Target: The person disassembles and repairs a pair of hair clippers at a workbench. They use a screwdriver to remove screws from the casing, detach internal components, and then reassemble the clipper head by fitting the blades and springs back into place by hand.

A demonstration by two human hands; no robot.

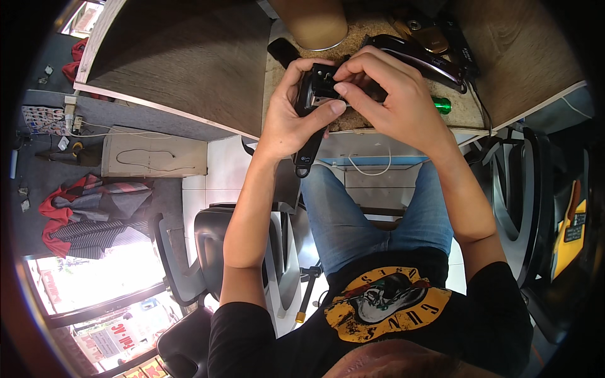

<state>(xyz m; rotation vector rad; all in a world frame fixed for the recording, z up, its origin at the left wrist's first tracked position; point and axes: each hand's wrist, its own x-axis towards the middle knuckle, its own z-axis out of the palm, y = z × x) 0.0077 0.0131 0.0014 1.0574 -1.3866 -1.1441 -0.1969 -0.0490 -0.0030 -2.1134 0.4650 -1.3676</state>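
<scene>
My left hand (293,120) is wrapped round a black hair clipper (306,148), its end with a hanging loop pointing down toward my lap. The clipper's head is turned up, with dark parts and a bit of bare metal showing. My right hand (391,85) is closed, thumb and index finger pinched together at the clipper's head. Whatever lies between those fingertips is too small to make out. A translucent green handle (443,105) sticks out beside my right wrist; whether it lies on the shelf or rests against the hand, I cannot tell.
A second dark clipper (419,60) and a gold device (428,39) lie on the speckled shelf (277,94). A tan cylinder (312,25) and a small black object (283,51) stand behind my left hand. Wooden side panels flank the shelf; black chairs (217,246) stand either side.
</scene>
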